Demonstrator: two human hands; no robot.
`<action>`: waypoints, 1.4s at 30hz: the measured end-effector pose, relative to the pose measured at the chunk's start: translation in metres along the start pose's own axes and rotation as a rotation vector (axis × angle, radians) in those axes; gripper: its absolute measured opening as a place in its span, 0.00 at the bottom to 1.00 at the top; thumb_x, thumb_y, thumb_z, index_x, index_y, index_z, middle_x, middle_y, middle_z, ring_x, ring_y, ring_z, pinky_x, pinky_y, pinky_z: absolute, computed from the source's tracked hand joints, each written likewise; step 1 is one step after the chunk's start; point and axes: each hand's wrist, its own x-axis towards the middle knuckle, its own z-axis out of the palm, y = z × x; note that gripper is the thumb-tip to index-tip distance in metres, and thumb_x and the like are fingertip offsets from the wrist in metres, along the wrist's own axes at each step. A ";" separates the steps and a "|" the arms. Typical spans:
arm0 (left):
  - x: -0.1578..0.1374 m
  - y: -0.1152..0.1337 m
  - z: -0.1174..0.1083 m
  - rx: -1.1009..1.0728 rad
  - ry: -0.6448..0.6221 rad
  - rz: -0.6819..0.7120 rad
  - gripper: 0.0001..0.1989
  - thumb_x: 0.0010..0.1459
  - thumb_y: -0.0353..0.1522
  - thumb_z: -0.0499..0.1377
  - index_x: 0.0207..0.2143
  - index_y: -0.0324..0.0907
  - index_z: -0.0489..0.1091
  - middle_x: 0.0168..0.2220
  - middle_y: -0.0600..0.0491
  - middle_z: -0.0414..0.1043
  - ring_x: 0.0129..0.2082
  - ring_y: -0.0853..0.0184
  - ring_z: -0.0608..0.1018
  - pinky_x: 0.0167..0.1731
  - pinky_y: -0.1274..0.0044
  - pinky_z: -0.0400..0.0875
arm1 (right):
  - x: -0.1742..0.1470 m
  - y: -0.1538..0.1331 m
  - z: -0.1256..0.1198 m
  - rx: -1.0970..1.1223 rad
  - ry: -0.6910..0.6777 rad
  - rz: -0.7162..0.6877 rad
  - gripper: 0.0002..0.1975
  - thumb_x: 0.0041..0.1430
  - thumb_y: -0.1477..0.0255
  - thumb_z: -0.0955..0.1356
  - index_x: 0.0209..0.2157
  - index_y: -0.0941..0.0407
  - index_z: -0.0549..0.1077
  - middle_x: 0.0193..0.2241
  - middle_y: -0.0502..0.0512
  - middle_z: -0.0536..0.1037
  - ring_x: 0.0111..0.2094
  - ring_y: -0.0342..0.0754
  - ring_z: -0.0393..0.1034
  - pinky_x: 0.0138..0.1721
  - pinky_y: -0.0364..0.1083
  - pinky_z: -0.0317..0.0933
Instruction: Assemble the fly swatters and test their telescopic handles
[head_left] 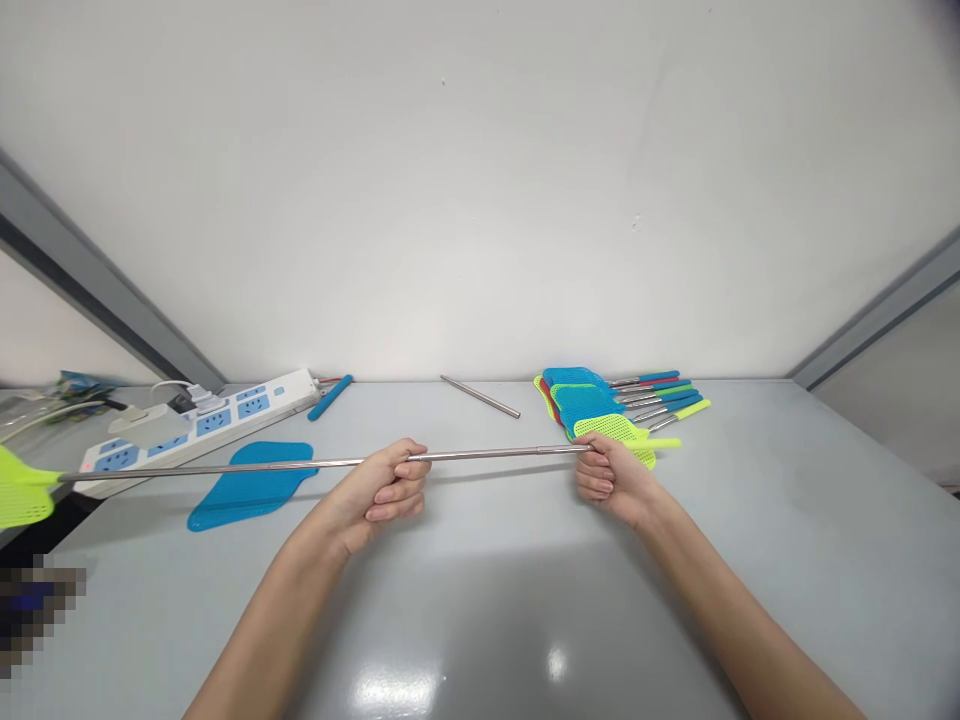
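A: What is being held?
B: A swatter (480,455) with a long metal shaft, drawn out nearly level above the desk (510,620). Its yellow-green head (22,490) is at the far left of the scene, cut off by the edge of view, and its yellow-green handle (664,443) sticks out on the right.
A: And the hands?
B: Both are closed around it. The left hand (394,490) has its fingers curled about the middle of the shaft; the right hand (606,475) is wrapped round it just short of the handle.
A: What lies beneath the shaft?
B: On the left, a loose blue swatter head (251,490) lies flat on the desk, the shaft crossing above it. The shaft also passes across the near end of a white power strip (214,425), which has white plugs (206,398) in it.
A: Anything farther off?
B: A blue grip (330,398) lies just beside the strip's far end. Right of that, a short metal rod (480,397) rests at a slant. Just beyond the right hand there's an overlapping pile of swatters (577,388), blue, red, green and yellow-green, handles pointing right. Behind everything stands a pale wall (480,200).
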 end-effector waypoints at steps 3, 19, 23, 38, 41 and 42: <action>0.000 0.000 -0.001 0.005 0.003 0.003 0.18 0.49 0.36 0.48 0.11 0.43 0.47 0.06 0.64 0.35 0.07 0.78 0.41 0.16 0.80 0.58 | 0.000 -0.001 -0.002 -0.006 -0.001 -0.010 0.19 0.45 0.73 0.61 0.10 0.55 0.44 0.05 0.41 0.44 0.07 0.35 0.38 0.08 0.39 0.37; 0.006 -0.009 0.005 0.223 0.052 0.190 0.20 0.49 0.41 0.48 0.13 0.43 0.43 0.08 0.63 0.39 0.10 0.76 0.46 0.15 0.80 0.51 | 0.004 0.000 -0.007 -0.098 0.080 -0.266 0.20 0.45 0.70 0.63 0.10 0.55 0.47 0.06 0.42 0.44 0.09 0.36 0.41 0.10 0.40 0.39; 0.008 -0.013 0.007 0.221 0.051 0.264 0.20 0.50 0.43 0.47 0.13 0.42 0.45 0.09 0.62 0.40 0.11 0.76 0.47 0.17 0.80 0.52 | 0.002 0.000 -0.005 -0.106 0.118 -0.367 0.20 0.44 0.71 0.65 0.11 0.55 0.48 0.07 0.41 0.45 0.09 0.35 0.40 0.10 0.40 0.38; 0.025 -0.020 0.002 0.059 0.258 0.557 0.17 0.50 0.38 0.50 0.14 0.41 0.49 0.10 0.62 0.46 0.11 0.77 0.53 0.14 0.82 0.50 | 0.011 -0.009 -0.026 0.184 0.144 -0.446 0.17 0.45 0.68 0.63 0.14 0.56 0.50 0.09 0.42 0.49 0.11 0.36 0.44 0.12 0.40 0.43; 0.024 -0.019 0.007 0.090 0.252 0.592 0.16 0.50 0.38 0.49 0.15 0.41 0.51 0.10 0.61 0.48 0.12 0.77 0.55 0.14 0.82 0.50 | 0.011 -0.006 -0.022 0.161 0.145 -0.478 0.16 0.45 0.68 0.64 0.14 0.56 0.50 0.09 0.42 0.49 0.11 0.36 0.44 0.12 0.40 0.43; 0.023 -0.018 0.009 0.101 0.240 0.597 0.16 0.50 0.39 0.49 0.15 0.41 0.51 0.11 0.61 0.49 0.12 0.77 0.55 0.14 0.82 0.50 | 0.010 -0.005 -0.021 0.149 0.138 -0.487 0.16 0.45 0.68 0.64 0.14 0.56 0.51 0.10 0.42 0.49 0.12 0.36 0.44 0.12 0.40 0.43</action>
